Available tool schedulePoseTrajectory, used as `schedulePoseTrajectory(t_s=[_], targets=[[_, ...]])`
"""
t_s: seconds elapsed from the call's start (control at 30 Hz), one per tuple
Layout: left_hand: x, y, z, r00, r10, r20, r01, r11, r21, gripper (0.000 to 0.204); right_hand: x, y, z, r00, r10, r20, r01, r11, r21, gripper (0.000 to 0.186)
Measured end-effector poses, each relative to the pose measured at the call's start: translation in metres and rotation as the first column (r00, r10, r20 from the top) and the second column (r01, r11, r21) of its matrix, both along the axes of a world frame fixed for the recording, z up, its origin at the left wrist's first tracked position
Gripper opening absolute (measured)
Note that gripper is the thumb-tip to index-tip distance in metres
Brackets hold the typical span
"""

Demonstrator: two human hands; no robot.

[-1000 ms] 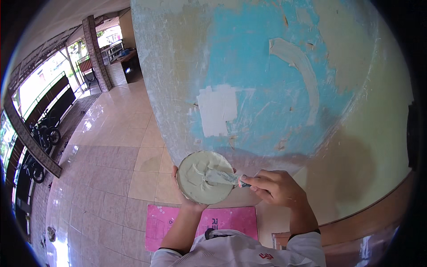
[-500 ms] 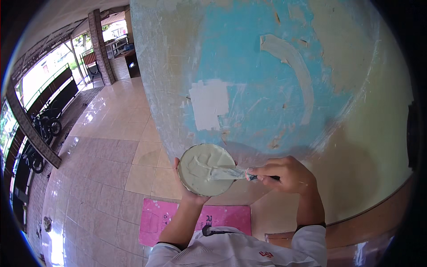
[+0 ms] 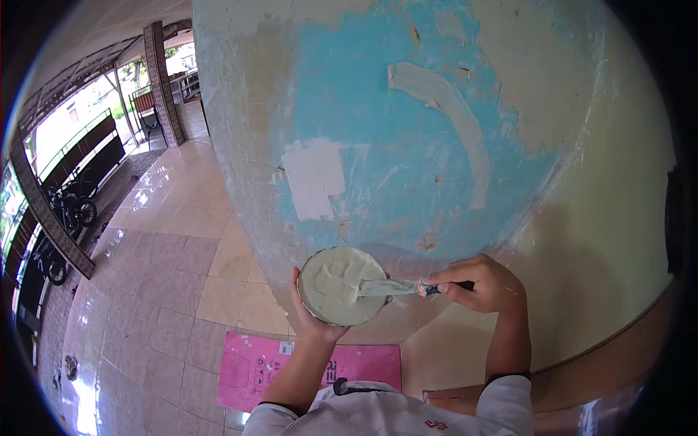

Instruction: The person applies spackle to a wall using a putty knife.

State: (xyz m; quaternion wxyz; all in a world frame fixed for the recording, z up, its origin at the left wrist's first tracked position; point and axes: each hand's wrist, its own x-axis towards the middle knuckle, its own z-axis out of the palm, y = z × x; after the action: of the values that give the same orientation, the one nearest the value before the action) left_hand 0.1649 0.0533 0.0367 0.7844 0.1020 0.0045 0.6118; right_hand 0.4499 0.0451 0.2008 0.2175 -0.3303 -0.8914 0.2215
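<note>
My left hand (image 3: 317, 327) cradles a round tub (image 3: 300, 285) from its left side and below, fingers wrapped round the edge. Smooth grey-green putty (image 3: 329, 291) fills the tub, with ridges and swirls on its surface. In my right hand (image 3: 486, 283) is a putty knife (image 3: 392, 288), gripped by its dark handle. Its smeared blade points left and lies over the putty, its tip near the middle of the tub. Behind them rises a wall (image 3: 392, 182) with worn blue paint, a pale square patch (image 3: 314, 180) and a curved filler strip (image 3: 465, 131).
A pink flat cardboard piece (image 3: 243, 370) lies on the tiled floor (image 3: 153, 312) below my left arm. Brown trim (image 3: 582, 378) runs along the wall's foot at right. Far left are a pillar (image 3: 161, 87), a dark gate (image 3: 98, 149) and a motorcycle (image 3: 76, 211).
The wall has shifted left in view. Tub and knife have moved slightly right and down, and the blade has drawn a little to the right across the putty.
</note>
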Motion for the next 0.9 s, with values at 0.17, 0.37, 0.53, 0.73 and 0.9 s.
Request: schedulePoseTrajectory(t_s=[0.17, 0.37, 0.53, 0.73, 0.9], targets=[[0.016, -0.005, 0.007, 0.999, 0.033, -0.004, -0.033, 0.999, -0.007, 0.080, 0.017, 0.002, -0.002, 0.996, 0.000, -0.086, -0.008, 0.995, -0.098, 0.026], [0.030, -0.003, 0.015, 0.992, 0.038, 0.117, -0.030, 0.997, -0.071, 0.081, 0.028, 0.002, 0.002, 0.987, -0.107, -0.120, 0.062, 0.942, -0.329, 0.025], [0.038, -0.008, 0.035, 0.999, 0.008, 0.048, -0.011, 0.999, 0.053, 0.082, 0.033, 0.004, -0.008, 0.991, 0.031, -0.129, -0.030, 1.000, 0.011, 0.025], [0.042, -0.007, 0.030, 0.996, 0.084, -0.021, -0.083, 0.995, 0.060, 0.082, 0.040, -0.004, -0.001, 0.999, -0.047, 0.000, 0.047, 0.983, 0.179, 0.028], [0.045, -0.006, 0.019, 0.992, 0.121, -0.029, -0.120, 0.993, 0.020, 0.081, 0.031, 0.004, -0.001, 1.000, 0.014, 0.013, -0.015, 0.991, 0.133, 0.025]])
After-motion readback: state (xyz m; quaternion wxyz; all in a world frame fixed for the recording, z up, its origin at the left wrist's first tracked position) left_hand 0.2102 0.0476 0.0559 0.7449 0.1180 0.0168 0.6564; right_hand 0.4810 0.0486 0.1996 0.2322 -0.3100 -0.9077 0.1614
